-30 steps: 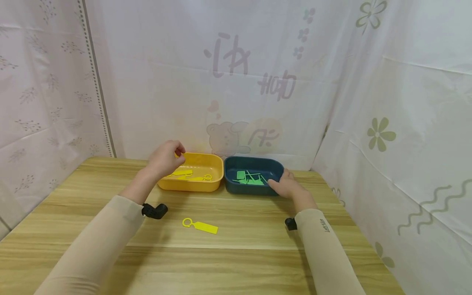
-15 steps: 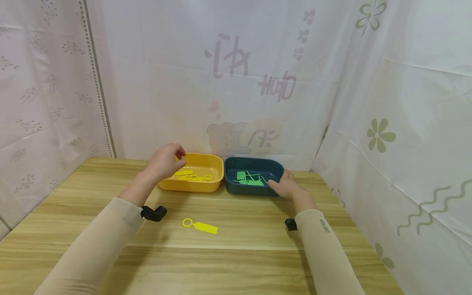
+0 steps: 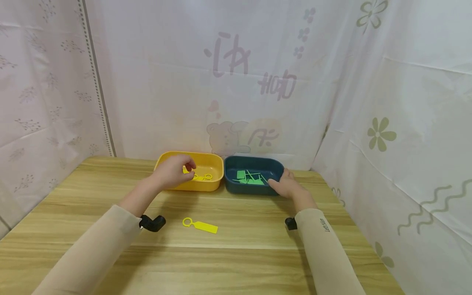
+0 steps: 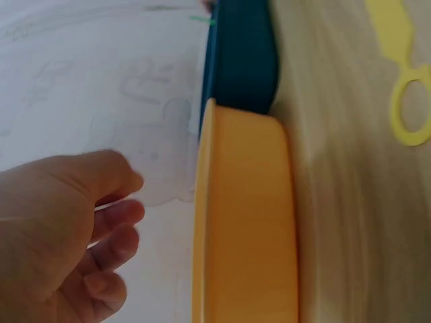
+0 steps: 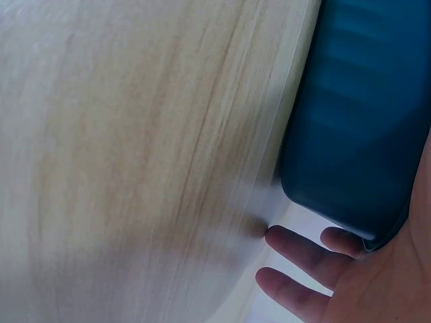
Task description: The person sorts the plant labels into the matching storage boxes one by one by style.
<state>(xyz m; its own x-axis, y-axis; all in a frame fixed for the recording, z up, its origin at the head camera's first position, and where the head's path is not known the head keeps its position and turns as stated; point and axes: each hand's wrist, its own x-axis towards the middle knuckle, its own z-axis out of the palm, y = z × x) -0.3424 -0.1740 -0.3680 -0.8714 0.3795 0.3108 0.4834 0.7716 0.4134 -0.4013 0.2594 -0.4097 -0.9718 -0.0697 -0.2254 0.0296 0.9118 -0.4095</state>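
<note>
My left hand (image 3: 172, 170) hovers over the left part of a yellow plastic bin (image 3: 200, 187), its fingers loosely curled with nothing between them. In the left wrist view the thumb and fingertips (image 4: 128, 212) stand apart from the bin's rim. Several yellow ring-ended tags (image 3: 208, 177) lie inside that bin, partly hidden behind the hand. My right hand (image 3: 289, 186) grips the right end of a dark blue bin (image 3: 239, 189), thumb over the rim and fingers around the outside. Green flat pieces (image 3: 254, 181) lie in it. One yellow tag (image 3: 205, 227) rests on the table before the bins.
Both bins stand side by side at the back of the wooden table (image 3: 236, 266). A printed white curtain (image 3: 166, 82) hangs close behind them and along both sides. Each wrist wears a small black camera mount (image 3: 153, 223).
Another yellow tag has appeared in the yellow bin since the earliest frame. My left hand has then shifted right and a little down. The right hand has stayed on the blue bin.
</note>
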